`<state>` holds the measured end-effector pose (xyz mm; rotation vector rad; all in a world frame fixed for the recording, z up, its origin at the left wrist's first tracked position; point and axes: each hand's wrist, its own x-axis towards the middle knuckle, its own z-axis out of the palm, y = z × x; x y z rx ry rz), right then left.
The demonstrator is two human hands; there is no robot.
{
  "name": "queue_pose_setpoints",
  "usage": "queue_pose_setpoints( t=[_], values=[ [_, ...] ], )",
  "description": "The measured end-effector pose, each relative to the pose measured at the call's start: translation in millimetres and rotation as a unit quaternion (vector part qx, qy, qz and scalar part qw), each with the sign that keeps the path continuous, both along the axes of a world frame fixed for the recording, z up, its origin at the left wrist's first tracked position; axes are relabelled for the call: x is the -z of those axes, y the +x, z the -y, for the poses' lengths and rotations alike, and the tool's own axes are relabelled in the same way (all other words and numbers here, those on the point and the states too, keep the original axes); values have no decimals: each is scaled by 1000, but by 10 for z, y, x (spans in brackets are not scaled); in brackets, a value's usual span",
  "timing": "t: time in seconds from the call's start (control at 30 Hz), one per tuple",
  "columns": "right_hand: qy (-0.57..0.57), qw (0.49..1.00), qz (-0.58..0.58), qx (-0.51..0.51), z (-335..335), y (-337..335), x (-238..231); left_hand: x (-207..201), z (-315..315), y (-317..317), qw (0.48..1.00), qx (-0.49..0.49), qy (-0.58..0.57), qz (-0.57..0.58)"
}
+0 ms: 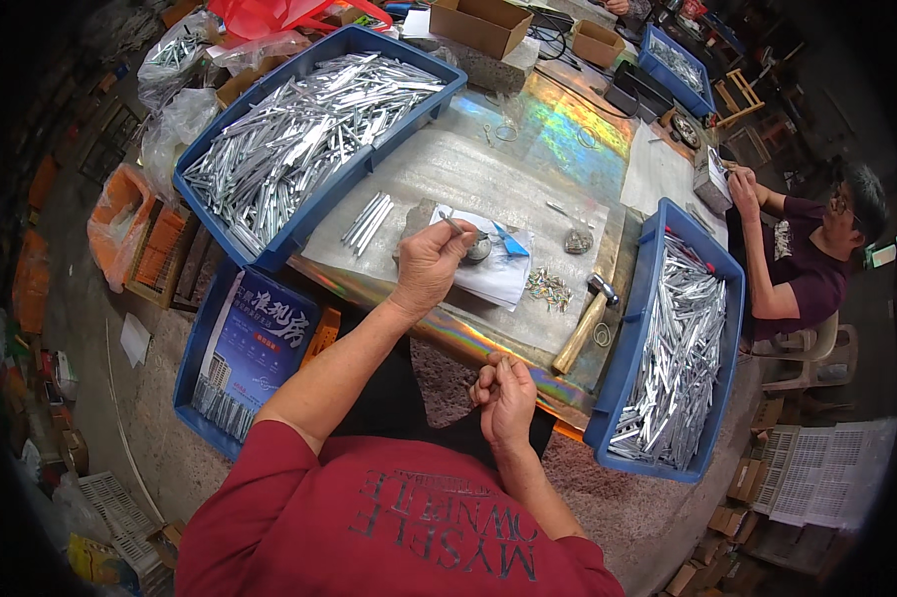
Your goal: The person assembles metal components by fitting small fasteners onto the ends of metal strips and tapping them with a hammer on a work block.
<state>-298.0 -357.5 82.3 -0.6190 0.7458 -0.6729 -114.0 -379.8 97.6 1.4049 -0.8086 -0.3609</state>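
Note:
My left hand [431, 267] is raised over the worktable [409, 179], thumb and fingers pinched on a slim metal piece [452, 223]. Just beyond its fingertips is a small round dark metal block [478, 249] on a stack of white paper [490, 284], with a blue scrap [509, 241] beside it. Closer to my body, my right hand [506, 396] is closed at the table's front edge; whatever its curled fingers hold is hidden. Several silver strips [368, 223] lie side by side left of my left hand. A heap of tiny coloured parts [549, 289] lies right of the paper.
A wooden-handled hammer [584, 328] rests near the right edge, below a round lump [577, 241]. Blue bins of metal strips stand at left [192, 169] and right [732, 338]. Below left is another blue bin [185, 373]. A co-worker [807, 249] sits at far right.

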Motion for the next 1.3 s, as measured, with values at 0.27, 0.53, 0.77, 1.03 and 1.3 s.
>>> queue_pose_setpoints(
  t=[0.27,0.53,0.77,1.03,1.3],
  values=[
    [-2,1000,-5,6,4,-29,35,71,28,6,1000,-7,2,26],
    [-86,995,-38,13,103,-3,9,-38,50,24,987,-12,-12,161],
    [-412,904,-113,16,747,377,-401,-96,107,148,956,97,30,276],
    [-756,646,-104,-25,1082,980,-628,-24,114,178,960,82,41,266],
    [-810,561,-159,65,848,844,-367,40,142,158,976,54,3,210]
  ],
)
